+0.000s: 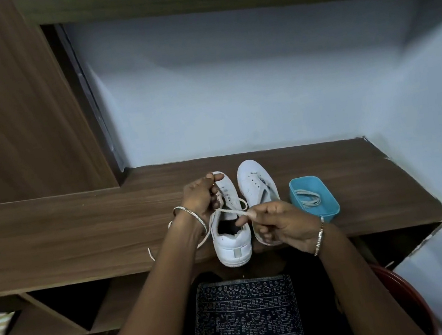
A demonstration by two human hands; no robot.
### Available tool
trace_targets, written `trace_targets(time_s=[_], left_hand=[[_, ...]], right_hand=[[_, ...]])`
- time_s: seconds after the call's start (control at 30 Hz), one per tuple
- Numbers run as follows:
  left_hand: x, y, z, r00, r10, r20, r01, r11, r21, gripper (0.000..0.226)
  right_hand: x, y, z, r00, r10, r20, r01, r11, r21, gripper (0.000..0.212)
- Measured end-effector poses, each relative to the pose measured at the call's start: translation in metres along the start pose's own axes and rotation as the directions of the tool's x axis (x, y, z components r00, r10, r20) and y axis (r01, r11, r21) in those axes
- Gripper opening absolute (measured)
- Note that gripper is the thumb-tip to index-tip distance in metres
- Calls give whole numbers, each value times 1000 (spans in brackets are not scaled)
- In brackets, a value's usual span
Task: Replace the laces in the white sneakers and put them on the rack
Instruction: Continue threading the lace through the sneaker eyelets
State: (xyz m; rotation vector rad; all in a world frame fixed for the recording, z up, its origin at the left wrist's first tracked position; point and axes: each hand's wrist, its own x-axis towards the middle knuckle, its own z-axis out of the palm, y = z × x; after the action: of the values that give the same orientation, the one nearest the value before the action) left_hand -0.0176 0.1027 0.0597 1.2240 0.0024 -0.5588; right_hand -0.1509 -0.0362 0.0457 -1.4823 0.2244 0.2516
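Two white sneakers stand side by side on a dark wooden counter. The left sneaker has its heel toward me and carries a white lace. My left hand grips one part of that lace above the shoe's tongue. My right hand pinches another part of the lace over the shoe's opening. A loose lace end trails off to the left on the counter. The right sneaker shows bare eyelets and is partly hidden by my right hand.
A small blue tray holding a coiled white lace sits right of the sneakers. Open shelf compartments lie under the counter. A red round object stands at lower right, striped cloth at far left.
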Motion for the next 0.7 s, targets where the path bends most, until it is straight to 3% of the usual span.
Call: trace_targets(time_s=[0.13,0.23,0.37,0.43,0.47,0.53,0.6,0.7], left_hand=[[23,-5,-18,998,-31,-58,34,998,49,33],[25,-9,-17,999,-36,-13,38,985,168,33],[25,-13,-9,945,68,319,-231,830,508,24],[27,-17,-4,870,22,493,-333,763,553,22],[29,-19,-4,865,3,502,-331,755,566,22],[34,-22,-10,917,35,397,-276,776,568,22],[39,-29,-21,968,154,197,-241,789,565,16],[36,-39,-42,943,328,-55,-173,625,761,13]], right_hand=[[-8,-6,-19,990,-49,-134,71,984,163,30],[-10,-12,-28,969,-119,-219,187,927,325,27],[-5,-23,-21,956,-192,-221,282,804,523,13],[3,-29,-13,950,-234,-206,311,763,566,11],[8,-32,-9,946,-247,-211,325,749,578,13],[20,-33,1,939,-239,-247,342,728,594,18],[35,-31,10,938,-211,-277,341,713,613,17],[55,-24,21,940,-159,-300,309,768,561,11]])
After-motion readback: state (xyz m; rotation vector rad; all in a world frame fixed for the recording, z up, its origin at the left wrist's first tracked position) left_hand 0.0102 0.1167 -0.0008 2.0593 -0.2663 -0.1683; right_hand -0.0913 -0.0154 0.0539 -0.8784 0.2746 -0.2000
